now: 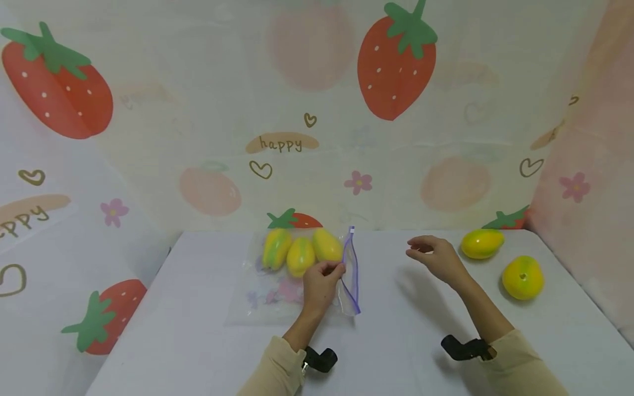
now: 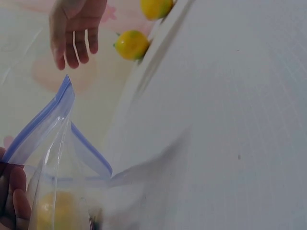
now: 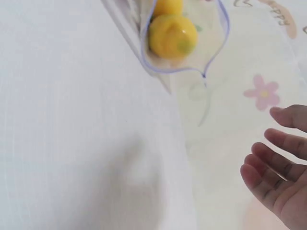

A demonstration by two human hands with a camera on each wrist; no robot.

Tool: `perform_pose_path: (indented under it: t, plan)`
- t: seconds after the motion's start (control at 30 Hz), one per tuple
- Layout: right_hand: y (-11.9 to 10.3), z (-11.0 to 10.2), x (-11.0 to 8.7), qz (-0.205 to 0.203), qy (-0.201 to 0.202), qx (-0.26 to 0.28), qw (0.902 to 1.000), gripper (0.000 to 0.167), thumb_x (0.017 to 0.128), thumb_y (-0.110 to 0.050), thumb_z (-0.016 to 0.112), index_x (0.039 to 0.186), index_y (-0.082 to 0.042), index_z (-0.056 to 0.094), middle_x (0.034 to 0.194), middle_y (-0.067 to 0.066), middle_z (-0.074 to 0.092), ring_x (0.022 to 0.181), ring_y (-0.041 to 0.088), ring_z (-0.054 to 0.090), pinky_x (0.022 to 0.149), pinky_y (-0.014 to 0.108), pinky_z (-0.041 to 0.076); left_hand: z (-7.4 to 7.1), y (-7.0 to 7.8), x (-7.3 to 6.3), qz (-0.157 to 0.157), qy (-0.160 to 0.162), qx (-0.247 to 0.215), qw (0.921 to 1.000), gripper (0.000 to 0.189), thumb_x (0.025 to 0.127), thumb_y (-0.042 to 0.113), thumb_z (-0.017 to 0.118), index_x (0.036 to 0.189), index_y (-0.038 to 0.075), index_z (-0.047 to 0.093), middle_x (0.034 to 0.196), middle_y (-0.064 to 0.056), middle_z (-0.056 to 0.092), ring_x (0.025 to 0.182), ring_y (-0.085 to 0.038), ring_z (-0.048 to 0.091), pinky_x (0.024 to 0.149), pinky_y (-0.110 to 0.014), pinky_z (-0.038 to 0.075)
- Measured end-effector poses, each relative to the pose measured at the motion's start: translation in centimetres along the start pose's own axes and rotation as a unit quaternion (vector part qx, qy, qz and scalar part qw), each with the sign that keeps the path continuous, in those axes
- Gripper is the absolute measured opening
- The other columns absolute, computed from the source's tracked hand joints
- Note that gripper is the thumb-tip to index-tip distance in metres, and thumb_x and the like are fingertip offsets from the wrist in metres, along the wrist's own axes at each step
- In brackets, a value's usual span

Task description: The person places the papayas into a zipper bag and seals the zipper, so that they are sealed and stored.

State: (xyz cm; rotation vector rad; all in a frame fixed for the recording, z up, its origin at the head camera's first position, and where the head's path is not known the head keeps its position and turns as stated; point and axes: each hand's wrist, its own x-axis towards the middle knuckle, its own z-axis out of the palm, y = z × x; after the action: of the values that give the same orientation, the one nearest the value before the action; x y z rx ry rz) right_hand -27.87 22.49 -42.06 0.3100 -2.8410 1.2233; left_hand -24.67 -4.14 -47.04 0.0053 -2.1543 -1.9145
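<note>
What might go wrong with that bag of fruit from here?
The bag is open, held only by the left hand: if that grip slips, its mouth may sag shut. If it tips, the three fruits inside might roll out. The two loose fruits look rounded and could roll if bumped.

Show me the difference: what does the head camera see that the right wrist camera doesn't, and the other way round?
Only the head view shows two loose yellow fruits on the right side of the white table, and both beige sleeves. Only the right wrist view looks in through the mouth of the clear bag and shows the palm side of the right hand. Both share the right hand, the bag, bagged fruit and the table.
</note>
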Motion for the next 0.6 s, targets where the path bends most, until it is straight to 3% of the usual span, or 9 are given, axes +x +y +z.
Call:
perform_pose_path:
  t: [0.4, 0.6]
  plan:
    - [2.0, -3.7, -2.1, 0.045, 0.012, 0.013, 0.9988, 0.049, 0.098, -0.037, 0.056, 0.128, 0.002, 0.058, 0.123, 0.024, 0.063, 0.107, 0.034, 0.061, 0.088, 0.038, 0.056, 0.1, 0.2, 0.1, 0.010, 0.008, 0.036, 0.9993, 0.014, 0.087, 0.013, 0.071, 0.092, 0.001, 0.075, 0.085, -0.012, 0.074, 0.074, -0.010, 0.061, 0.068, -0.017, 0.050]
    - [3.5, -4.9, -3.1, 0.051, 0.038, 0.002, 0.9980, 0.051, 0.098, -0.039, 0.056, 0.127, 0.003, 0.058, 0.121, 0.025, 0.064, 0.103, 0.034, 0.063, 0.077, 0.017, 0.053, 0.1, 0.4, 0.3, 0.009, 0.009, 0.034, 0.9993, 0.012, 0.086, 0.012, 0.072, 0.093, 0.003, 0.076, 0.087, -0.012, 0.074, 0.076, -0.012, 0.064, 0.070, -0.016, 0.051]
